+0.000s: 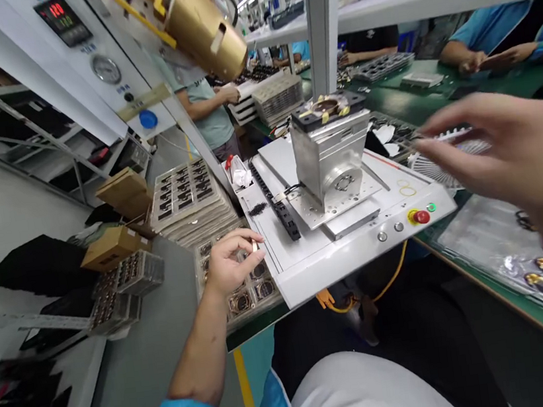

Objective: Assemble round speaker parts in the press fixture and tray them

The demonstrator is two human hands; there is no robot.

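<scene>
My left hand is at the left edge of the white machine base, above a tray of round coiled parts. Its fingers are curled, and a small pale piece shows between thumb and fingertips. My right hand is raised at the right, blurred, with thumb and index finger close together near a small clear thing too smeared to make out. Between my hands stands a metal block fixture, with a black plate carrying a round part and yellow clips on top.
A gold cylinder hangs above the fixture beside a control panel. Stacked trays stand at the left. A red button is on the base's front edge. A clear tray lies right. Other people sit or stand across the bench.
</scene>
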